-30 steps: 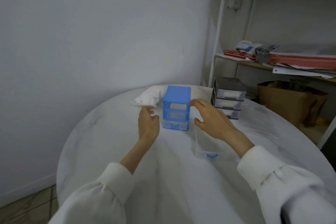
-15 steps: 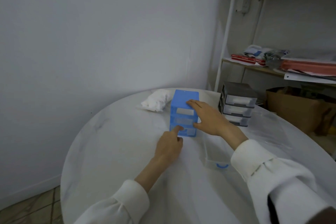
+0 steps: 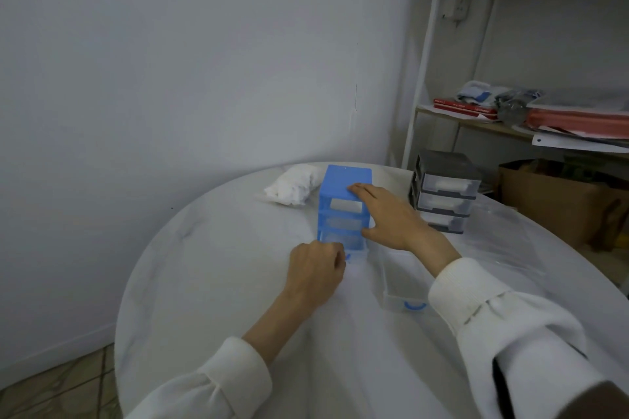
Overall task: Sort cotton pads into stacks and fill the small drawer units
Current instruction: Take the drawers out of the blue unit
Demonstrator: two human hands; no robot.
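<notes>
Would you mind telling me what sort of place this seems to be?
Probably a corner of a home or small office: a round white table against a plain wall, a shelving unit piled with papers, and a cardboard box underneath.

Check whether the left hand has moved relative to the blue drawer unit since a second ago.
Yes. The left hand has left the blue drawer unit's left side, coming nearer to the camera, and now curls at its bottom drawer.

Dim, cool, even light with a bluish-grey cast; no source shows. Shadows are faint, and the round white desk [image 3: 204,282] carries no glare. Wide-angle bending curves the white metal shelf frame [image 3: 422,78]. Detail looks soft and slightly grainy.
</notes>
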